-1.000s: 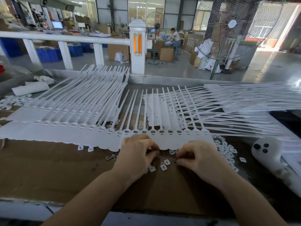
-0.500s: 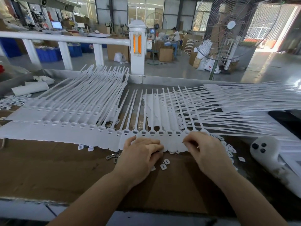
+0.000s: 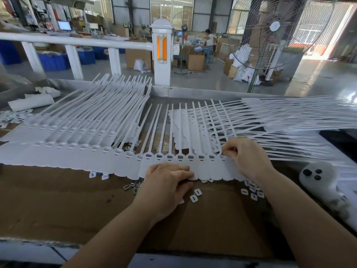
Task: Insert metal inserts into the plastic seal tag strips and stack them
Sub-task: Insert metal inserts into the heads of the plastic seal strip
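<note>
Right hand (image 3: pixel 249 159) has moved up, grip pinching at the strip (image 3: pixel 204 167); left hand (image 3: pixel 166 182) presses it flat

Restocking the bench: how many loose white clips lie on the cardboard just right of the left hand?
2 white clips: one nearest the left hand's fingers, one just below it. More may be hidden under the hand.

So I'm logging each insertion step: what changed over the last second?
The right hand moved up from the loose small white inserts on the brown cardboard to the right-end socket of the front white plastic seal tag strip, fingertips pinched there. The left hand slid forward and now presses the strip's lower edge. The strip and the stacked strips on the left stayed put.
</note>
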`<act>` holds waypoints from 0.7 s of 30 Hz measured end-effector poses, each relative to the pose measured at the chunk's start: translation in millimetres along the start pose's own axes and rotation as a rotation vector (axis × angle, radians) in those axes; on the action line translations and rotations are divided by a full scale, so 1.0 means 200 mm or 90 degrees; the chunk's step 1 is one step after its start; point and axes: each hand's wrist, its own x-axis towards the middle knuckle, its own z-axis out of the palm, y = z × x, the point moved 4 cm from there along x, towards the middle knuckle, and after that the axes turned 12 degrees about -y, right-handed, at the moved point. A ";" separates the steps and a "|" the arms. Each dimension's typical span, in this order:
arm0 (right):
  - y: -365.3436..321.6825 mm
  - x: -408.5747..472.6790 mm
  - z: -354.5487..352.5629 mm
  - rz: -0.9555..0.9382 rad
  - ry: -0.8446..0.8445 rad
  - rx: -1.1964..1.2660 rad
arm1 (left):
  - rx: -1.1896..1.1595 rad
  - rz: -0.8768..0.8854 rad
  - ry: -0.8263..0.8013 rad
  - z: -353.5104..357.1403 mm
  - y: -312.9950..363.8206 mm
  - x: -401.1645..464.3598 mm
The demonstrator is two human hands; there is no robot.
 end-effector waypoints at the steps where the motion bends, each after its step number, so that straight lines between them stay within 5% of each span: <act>1: -0.01 0.01 0.00 -0.010 -0.017 -0.021 | 0.000 -0.001 0.000 0.00 0.00 0.00; 10: -0.04 0.05 -0.05 -0.026 -0.088 -0.068 | 0.002 0.000 -0.010 0.01 -0.01 0.00; 21: 0.01 0.00 -0.02 -0.005 0.019 -0.030 | -0.028 -0.004 -0.002 0.01 -0.02 0.00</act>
